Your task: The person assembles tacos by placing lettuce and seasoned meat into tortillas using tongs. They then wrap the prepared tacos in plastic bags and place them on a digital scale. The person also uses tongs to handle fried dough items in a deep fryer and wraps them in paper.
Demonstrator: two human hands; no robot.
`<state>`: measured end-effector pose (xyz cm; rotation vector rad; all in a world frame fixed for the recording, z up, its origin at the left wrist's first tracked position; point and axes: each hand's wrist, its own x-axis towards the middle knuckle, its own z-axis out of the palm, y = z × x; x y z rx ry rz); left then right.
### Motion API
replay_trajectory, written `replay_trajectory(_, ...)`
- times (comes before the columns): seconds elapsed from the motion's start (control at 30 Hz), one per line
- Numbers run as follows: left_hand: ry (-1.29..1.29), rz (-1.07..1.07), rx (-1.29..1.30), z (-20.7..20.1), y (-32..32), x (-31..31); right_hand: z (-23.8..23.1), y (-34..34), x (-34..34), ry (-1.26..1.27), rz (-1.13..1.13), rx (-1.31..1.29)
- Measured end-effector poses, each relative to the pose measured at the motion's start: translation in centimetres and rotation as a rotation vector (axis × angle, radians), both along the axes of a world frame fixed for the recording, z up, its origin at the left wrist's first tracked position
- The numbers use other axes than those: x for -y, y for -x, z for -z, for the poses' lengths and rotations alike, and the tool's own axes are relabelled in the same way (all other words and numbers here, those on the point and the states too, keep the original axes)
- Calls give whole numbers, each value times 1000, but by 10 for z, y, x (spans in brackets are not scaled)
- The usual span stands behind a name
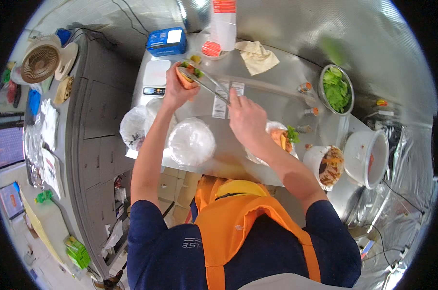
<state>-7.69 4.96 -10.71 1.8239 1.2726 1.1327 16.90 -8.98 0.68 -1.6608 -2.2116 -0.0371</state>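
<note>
At the far left of the metal table, my left hand [174, 94] is wrapped round a filled bun [185, 81] with green leaf and reddish filling showing at its top. A pair of metal tongs [210, 87] is gripped in my right hand [248, 120], the fingers closed round its handle end. Its arms reach left to the top of the bun, where the tips meet the filling; whether they pinch anything I cannot tell. Below my right forearm, partly hidden, another filled bun [278, 137] with a green sprig lies on clear plastic.
A white kitchen scale [156, 72] stands beside my left hand, behind plastic-wrapped round bundles [192, 141]. Printed label strips [219, 104] lie mid-table. On the right are a bowl of leaves [337, 89], a tub of brown filling [331, 165], a white bucket [364, 158] and small shakers [311, 111].
</note>
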Motion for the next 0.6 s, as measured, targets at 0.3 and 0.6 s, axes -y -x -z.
replay_trajectory(0.3,143,82,-521,42,148,-88,73,156,-74,252,-41,15)
replay_trajectory(0.6,174,328,-756,76,171,-142,98,226,-78,468,276,-131)
